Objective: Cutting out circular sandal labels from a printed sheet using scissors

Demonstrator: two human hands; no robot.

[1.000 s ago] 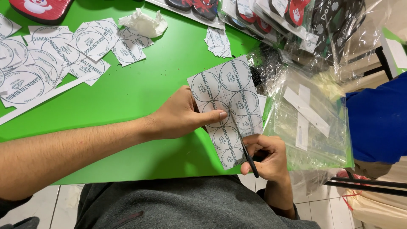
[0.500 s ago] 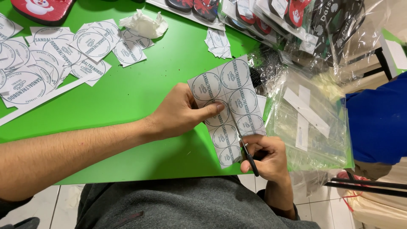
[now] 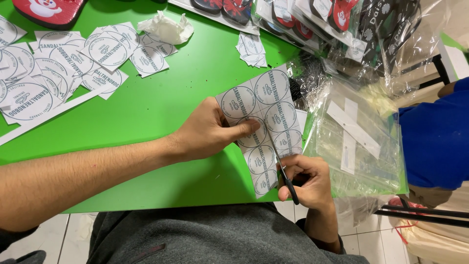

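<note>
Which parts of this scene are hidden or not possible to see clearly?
Head view only:
- Handles of the black scissors: hidden inside the right hand.
- Left hand fingers: under the white sheet of round printed labels.
- Slippers in clear plastic bags: cut off by the top edge.
- Person in blue clothing: cut off at the right edge.

A white sheet of round grey-ringed labels is pinched under the left hand's thumb, with the right hand just below its lower end. Far to the left of the left hand lies a heap of cut square labels of the same kind, and a small stack of labels sits above the sheet. Just right of the right hand lie clear plastic bags with white strips; beyond them, bagged sandals.
</note>
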